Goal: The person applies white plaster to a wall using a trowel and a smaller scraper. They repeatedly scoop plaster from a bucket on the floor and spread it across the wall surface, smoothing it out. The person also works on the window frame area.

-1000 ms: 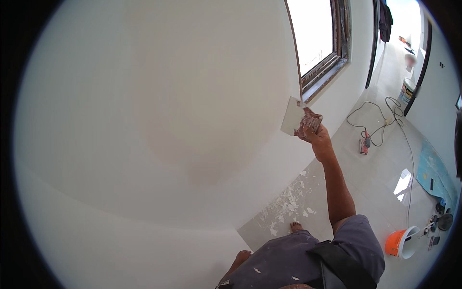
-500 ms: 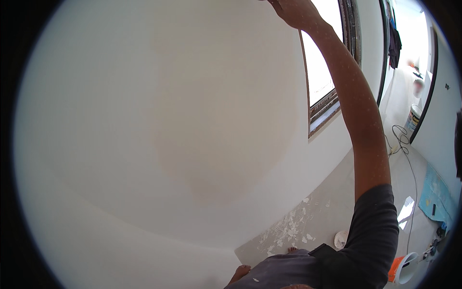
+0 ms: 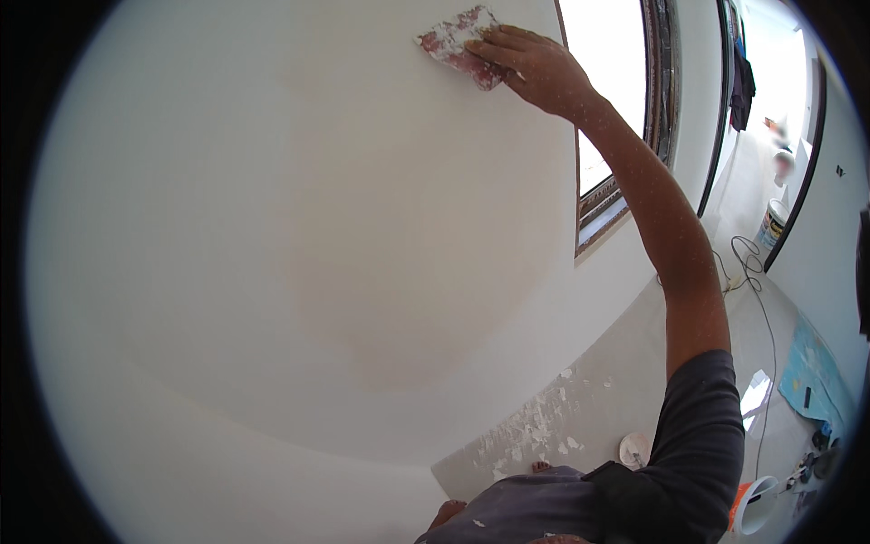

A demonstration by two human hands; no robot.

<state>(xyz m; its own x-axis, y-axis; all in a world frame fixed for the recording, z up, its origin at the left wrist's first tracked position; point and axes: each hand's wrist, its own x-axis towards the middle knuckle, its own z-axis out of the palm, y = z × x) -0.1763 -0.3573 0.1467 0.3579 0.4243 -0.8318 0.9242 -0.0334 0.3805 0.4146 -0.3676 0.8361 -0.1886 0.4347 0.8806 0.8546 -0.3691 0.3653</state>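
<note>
My right hand (image 3: pixel 536 71) is raised high against the pale wall (image 3: pixel 227 227), beside the window. It grips a flat reddish sheet smeared with white paste (image 3: pixel 458 45); its fingers lie over the sheet's right part, with the thumb side low. The sheet lies at or very near the wall's surface; whether it is stiff or soft I cannot tell. A broad beige-pink patch (image 3: pixel 408 263) shows on the wall below it. My left hand is out of view.
The dark-framed window (image 3: pixel 603 199) is right of the sheet. White flakes (image 3: pixel 535 422) litter the floor beside a small round dish (image 3: pixel 634 449). An orange-and-white bucket (image 3: pixel 754 506), a cable (image 3: pixel 770 335) and a blue sheet (image 3: pixel 811 372) lie to the right. A paint bucket (image 3: pixel 773 220) stands by the doorway.
My right hand has come down and slightly left from the top edge of the picture, and the reddish sheet in it now shows. The view has shifted slightly.
</note>
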